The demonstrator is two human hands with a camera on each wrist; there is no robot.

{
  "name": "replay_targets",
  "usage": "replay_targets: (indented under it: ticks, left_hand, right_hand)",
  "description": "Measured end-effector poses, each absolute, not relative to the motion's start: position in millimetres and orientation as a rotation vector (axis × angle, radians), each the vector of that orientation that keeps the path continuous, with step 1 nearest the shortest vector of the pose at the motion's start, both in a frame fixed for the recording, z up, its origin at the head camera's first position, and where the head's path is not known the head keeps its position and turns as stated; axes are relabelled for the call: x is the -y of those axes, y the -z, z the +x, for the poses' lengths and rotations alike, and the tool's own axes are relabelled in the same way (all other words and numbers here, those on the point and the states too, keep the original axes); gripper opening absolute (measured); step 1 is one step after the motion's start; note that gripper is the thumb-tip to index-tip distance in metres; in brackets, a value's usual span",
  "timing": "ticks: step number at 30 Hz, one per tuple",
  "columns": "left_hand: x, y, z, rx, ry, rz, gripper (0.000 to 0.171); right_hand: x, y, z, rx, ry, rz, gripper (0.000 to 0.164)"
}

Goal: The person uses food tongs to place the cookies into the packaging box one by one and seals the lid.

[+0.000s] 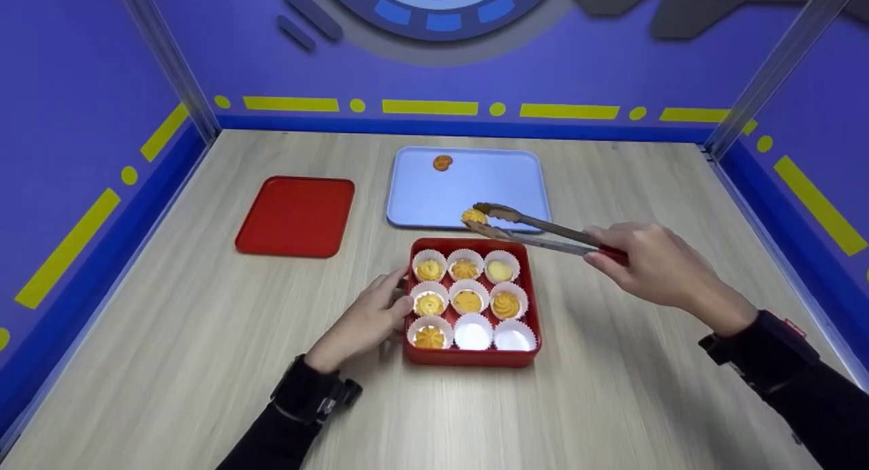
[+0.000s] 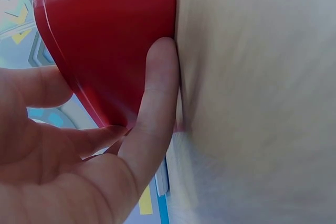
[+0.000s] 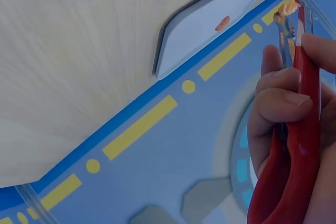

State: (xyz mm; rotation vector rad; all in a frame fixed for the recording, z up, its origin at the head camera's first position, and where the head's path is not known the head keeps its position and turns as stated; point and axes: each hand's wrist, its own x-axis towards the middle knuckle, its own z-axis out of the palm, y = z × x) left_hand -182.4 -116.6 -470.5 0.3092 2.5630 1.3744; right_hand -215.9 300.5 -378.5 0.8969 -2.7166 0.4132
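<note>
A red square box [image 1: 473,358] holds white paper cups, several with golden piped cookies [image 1: 506,305] and two near the front right bare inside [image 1: 473,332]. My left hand [image 1: 370,314] rests against the box's left side, its fingers touching the outer wall in the left wrist view. My right hand [image 1: 652,263] grips the red handles of metal tongs [image 1: 550,236]. Between the tong tips is a piped cookie [image 1: 474,217], over the front edge of a light blue tray [image 1: 516,185]. One browner cookie [image 1: 442,162] lies at the back of that tray.
A flat red lid [image 1: 295,217] lies to the left of the tray on the wood-grain table [image 1: 204,361]. Blue panels [image 1: 441,83] with yellow marks enclose the table at the back and both sides.
</note>
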Motion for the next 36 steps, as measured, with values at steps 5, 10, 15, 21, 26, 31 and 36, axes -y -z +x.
replay_targets:
  ticks: [5,10,15,21,26,31,36]
  left_hand:
    - [115.5,471.1,-182.9,-2.561,-1.382,0.311,0.063]
    - [116.6,471.8,-181.9,-2.562,-1.383,0.294,0.063]
    - [118.0,472.2,-181.3,-2.548,-1.398,0.278,0.063]
    - [116.9,471.9,-181.1,-2.535,-1.403,0.284,0.063]
    - [115.8,471.1,-181.4,-2.545,-1.412,0.301,0.061]
    - [115.9,470.7,-181.6,-2.543,-1.413,0.299,0.061]
    - [115.7,471.8,-182.6,-2.544,-1.403,0.304,0.062]
  right_hand:
    - [-314.7,378.2,-196.6,2.704,-0.429,0.983,0.034]
    - [-320.5,378.9,-186.4,2.748,-0.471,1.07,0.034]
    - [-321.2,380.4,-181.4,2.798,-0.525,1.168,0.032]
    - [-324.4,379.7,-176.9,2.87,-0.552,1.261,0.036]
    - [-325.0,378.7,-174.3,2.882,-0.51,1.329,0.031]
    - [-322.5,378.0,-172.6,2.893,-0.482,1.344,0.026]
    - [-318.8,376.6,-169.8,2.921,-0.461,1.326,0.027]
